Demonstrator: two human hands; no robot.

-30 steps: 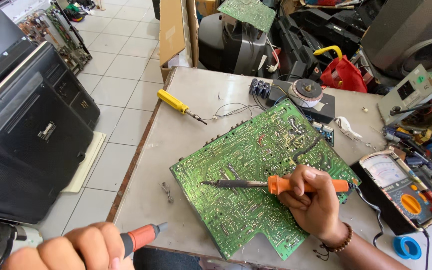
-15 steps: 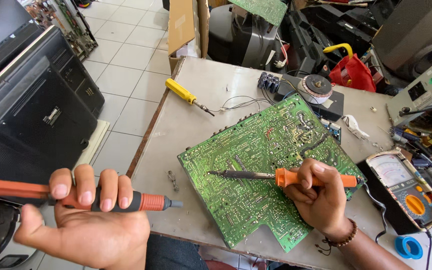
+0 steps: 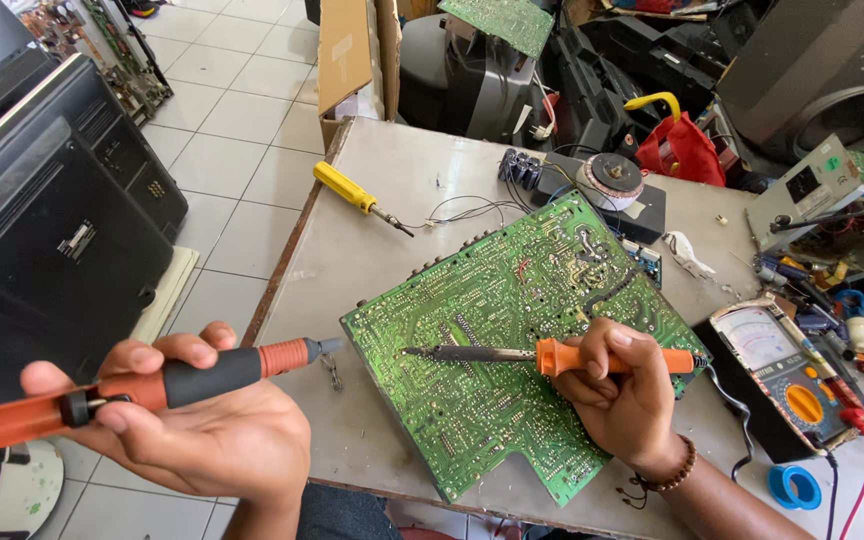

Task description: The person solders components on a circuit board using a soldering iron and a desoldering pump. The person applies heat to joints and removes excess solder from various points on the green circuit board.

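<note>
Head view | left hand grips desoldering pump, now nearer circuit board | right hand still grips soldering iron on board

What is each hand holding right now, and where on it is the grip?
Left hand holds an orange-and-black desoldering pump around its black middle section. Right hand holds an orange-handled soldering iron by the handle, tip over the green circuit board.

Bare tabletop left of circuit board is passable; yellow screwdriver and right-side clutter obstruct.
</note>
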